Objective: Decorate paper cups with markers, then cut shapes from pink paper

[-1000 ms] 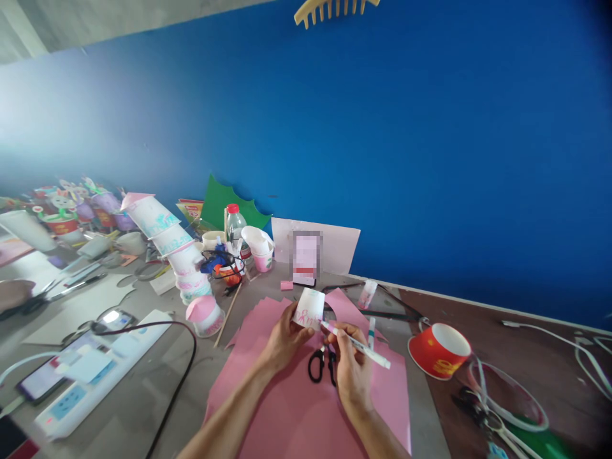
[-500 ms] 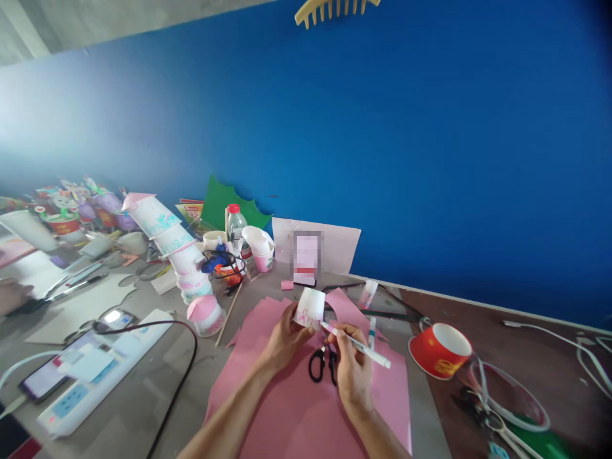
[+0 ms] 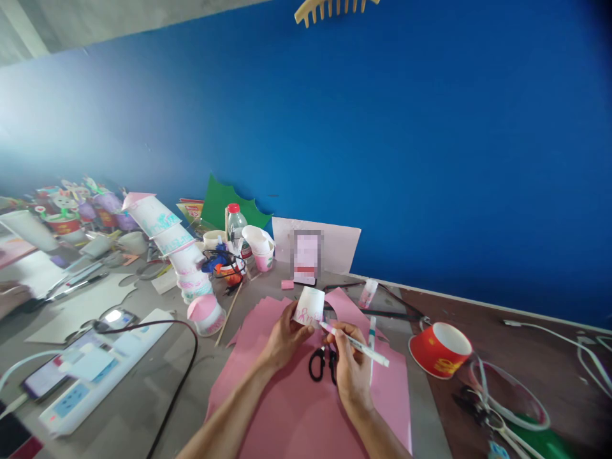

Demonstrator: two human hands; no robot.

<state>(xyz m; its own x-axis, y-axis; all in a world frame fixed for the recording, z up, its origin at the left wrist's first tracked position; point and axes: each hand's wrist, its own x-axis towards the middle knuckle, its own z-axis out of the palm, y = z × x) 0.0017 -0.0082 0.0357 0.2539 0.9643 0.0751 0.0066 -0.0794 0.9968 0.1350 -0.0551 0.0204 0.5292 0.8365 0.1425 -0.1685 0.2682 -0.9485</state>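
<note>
Blue wall at the back, cluttered grey table below. White cup is up over the pink sheet, narrower end up, gripped round the side by the left hand. Right hand pinches a white marker, tip near the cup's lower edge, so I'd say we're mid pink-doodling. Next stroke probably calls for a slight cup turn and steady wrist. Scissors lie just below, red tub off right.

The grey-and-brown tabletop bears pink paper, a wooden stick, a red cup, a power strip and, blurred at left, probably pale card.
</note>
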